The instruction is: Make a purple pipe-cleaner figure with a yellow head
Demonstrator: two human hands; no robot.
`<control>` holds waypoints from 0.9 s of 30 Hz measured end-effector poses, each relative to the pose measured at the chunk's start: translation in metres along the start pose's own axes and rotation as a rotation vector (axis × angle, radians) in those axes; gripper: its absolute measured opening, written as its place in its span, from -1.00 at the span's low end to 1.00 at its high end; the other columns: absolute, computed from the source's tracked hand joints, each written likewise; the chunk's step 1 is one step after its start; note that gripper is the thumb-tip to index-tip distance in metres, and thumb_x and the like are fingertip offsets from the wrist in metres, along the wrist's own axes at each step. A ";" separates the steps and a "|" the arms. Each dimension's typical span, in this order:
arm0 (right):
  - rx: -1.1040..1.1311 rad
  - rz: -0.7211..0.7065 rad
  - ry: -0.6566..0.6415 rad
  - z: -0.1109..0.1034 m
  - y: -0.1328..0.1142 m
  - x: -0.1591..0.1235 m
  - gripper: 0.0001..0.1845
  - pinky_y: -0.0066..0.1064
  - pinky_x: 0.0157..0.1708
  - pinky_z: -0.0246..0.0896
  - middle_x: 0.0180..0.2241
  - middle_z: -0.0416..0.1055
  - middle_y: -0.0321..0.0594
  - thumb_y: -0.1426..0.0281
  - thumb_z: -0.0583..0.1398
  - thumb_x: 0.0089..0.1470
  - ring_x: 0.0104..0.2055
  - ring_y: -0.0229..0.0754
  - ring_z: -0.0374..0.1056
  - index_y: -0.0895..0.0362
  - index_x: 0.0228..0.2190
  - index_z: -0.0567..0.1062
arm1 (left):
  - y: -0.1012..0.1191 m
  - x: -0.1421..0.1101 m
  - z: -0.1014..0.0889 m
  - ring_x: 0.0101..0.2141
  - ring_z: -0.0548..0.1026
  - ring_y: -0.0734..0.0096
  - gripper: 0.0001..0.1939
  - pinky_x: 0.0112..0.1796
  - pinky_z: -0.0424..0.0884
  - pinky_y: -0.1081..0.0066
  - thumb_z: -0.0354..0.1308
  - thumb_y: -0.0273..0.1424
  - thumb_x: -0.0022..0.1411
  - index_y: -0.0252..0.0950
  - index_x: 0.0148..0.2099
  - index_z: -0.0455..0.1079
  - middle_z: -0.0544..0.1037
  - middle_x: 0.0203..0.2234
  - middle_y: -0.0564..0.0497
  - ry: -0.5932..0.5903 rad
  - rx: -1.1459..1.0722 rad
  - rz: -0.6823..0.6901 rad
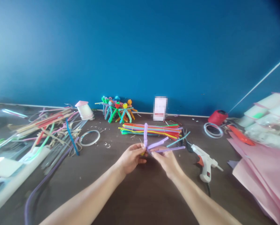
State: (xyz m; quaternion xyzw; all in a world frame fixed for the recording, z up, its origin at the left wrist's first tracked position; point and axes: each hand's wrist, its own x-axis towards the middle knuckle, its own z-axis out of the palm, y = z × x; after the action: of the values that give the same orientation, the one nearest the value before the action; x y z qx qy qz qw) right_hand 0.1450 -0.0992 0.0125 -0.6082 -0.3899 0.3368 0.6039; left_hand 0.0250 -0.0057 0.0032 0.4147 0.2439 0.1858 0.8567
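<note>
A figure of twisted purple pipe cleaners (145, 134) is held between my two hands above the table. One thick twisted part stands upright, and several straighter ends stick out to the right. My left hand (132, 157) pinches its base between thumb and fingers, with a small bit of yellow showing there. On the other side, my right hand (165, 160) grips the purple strands near the same joint. Just behind lies a bundle of coloured pipe cleaners (130, 128). A loose teal pipe cleaner (178, 139) lies beyond my right hand.
Finished-looking pipe-cleaner figures (117, 109) stand by the blue wall. At right are a glue gun (205, 165), a red thread spool (217, 117), tape rings (213, 130) and pink sheets (259, 165). Assorted sticks and strips (57, 131) cover the left, near a small white pot (85, 111).
</note>
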 end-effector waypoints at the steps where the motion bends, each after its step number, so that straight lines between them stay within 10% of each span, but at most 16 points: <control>1: 0.006 0.013 0.000 0.000 0.000 0.000 -0.93 -0.42 -0.39 0.21 -0.54 0.44 -0.28 0.44 0.18 -0.17 -0.43 -0.23 0.34 0.16 -0.56 0.48 | 0.000 0.000 -0.001 -0.53 0.34 0.59 -0.82 -0.57 0.35 0.60 0.23 -0.38 -0.05 -0.36 -0.42 0.32 0.33 -0.57 0.07 -0.013 -0.011 -0.017; 13: 0.056 0.171 -0.059 -0.002 0.003 0.006 -0.94 -0.59 -0.76 -0.19 -0.78 0.13 -0.48 0.44 0.17 -0.20 -0.75 -0.45 -0.05 0.18 -0.61 0.38 | 0.002 0.003 -0.007 -0.52 0.39 0.54 -0.83 -0.63 0.31 0.62 0.23 -0.39 -0.06 -0.39 -0.41 0.37 0.38 -0.58 0.02 -0.132 0.032 -0.136; 27: -0.019 0.181 -0.195 -0.014 0.005 0.009 -0.81 -0.58 -0.70 0.02 -0.64 0.36 -0.37 0.29 0.19 -0.12 -0.69 -0.42 0.14 0.19 -0.54 0.40 | -0.001 -0.002 0.002 -0.55 0.40 0.54 -0.81 -0.60 0.32 0.61 0.27 -0.41 -0.15 -0.38 -0.45 0.34 0.40 -0.61 0.05 -0.036 0.129 -0.113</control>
State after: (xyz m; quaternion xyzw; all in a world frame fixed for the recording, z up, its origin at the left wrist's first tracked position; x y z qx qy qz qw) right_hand 0.1620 -0.0979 0.0083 -0.6109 -0.3934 0.4437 0.5245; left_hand 0.0249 -0.0087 0.0042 0.4580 0.2630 0.1133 0.8416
